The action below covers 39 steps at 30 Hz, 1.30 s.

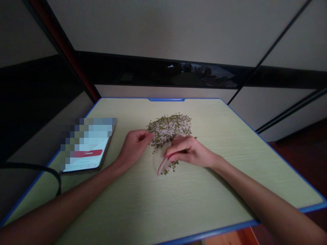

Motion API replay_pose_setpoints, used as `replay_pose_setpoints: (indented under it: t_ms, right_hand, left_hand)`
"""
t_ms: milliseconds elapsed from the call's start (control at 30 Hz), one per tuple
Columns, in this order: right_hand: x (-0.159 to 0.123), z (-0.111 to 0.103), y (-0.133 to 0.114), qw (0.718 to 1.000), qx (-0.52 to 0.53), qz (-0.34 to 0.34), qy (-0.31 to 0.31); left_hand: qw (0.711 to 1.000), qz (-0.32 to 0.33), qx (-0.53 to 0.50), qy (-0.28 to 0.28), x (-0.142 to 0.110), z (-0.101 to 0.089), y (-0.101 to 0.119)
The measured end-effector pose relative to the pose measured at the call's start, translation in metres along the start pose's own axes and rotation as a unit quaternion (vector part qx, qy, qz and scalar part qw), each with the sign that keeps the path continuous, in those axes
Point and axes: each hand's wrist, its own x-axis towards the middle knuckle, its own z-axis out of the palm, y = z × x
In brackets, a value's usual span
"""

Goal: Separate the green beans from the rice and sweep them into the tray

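A spread of small green beans mixed with white grains (170, 126) lies on the pale table (122, 204). My left hand (135, 144) is at the left edge of the spread. Its fingers are curled and pinched together; anything between them is too small to make out. My right hand (187, 149) is at the near side of the spread, its thumb and fingers closed on a clear plastic container with a thin red rim (159, 166). The container looks tilted, and part of it is hidden by the hand. A few green beans (174, 166) show beside and through it.
At the left of the table lies a tablet (87, 146) with a lit screen, partly blurred out. A black cable (38, 165) curves near its lower corner. Blue edging (166, 99) runs round the table, and a panelled cabinet (163, 34) stands behind.
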Motion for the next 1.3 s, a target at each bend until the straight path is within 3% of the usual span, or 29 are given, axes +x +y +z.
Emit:
replay_pose_setpoints:
  t_ms: [367,600,833,967,1100,1200,1300]
  right_hand:
    - [0.0,0.001,-0.001,0.999,-0.041,0.018,-0.003]
    - [0.008,0.024,-0.004,0.984,-0.159,0.012,0.08]
    - [0.012,0.031,0.002,0.956,-0.203,0.1,0.186]
    - [0.01,0.008,0.007,0.935,-0.117,0.119,0.313]
    - [-0.008,-0.043,0.018,0.91,-0.077,0.119,0.39]
    - [-0.03,-0.078,0.03,0.902,-0.076,0.161,0.394]
    - [-0.048,-0.095,0.037,0.908,-0.051,0.232,0.344]
  left_hand:
    - [1.0,0.006,-0.005,0.01,0.0,-0.001,0.001]
    - [0.997,-0.017,-0.03,0.066,0.001,-0.003,0.003]
    - [0.989,-0.037,-0.083,0.117,0.001,-0.004,0.001]
    - [0.982,-0.061,-0.128,0.127,0.003,-0.004,-0.002]
    - [0.974,-0.062,-0.153,0.154,0.007,-0.007,-0.005]
    - [0.969,-0.043,-0.148,0.191,0.01,-0.01,-0.009]
    - [0.968,-0.033,-0.135,0.207,0.011,-0.012,-0.013]
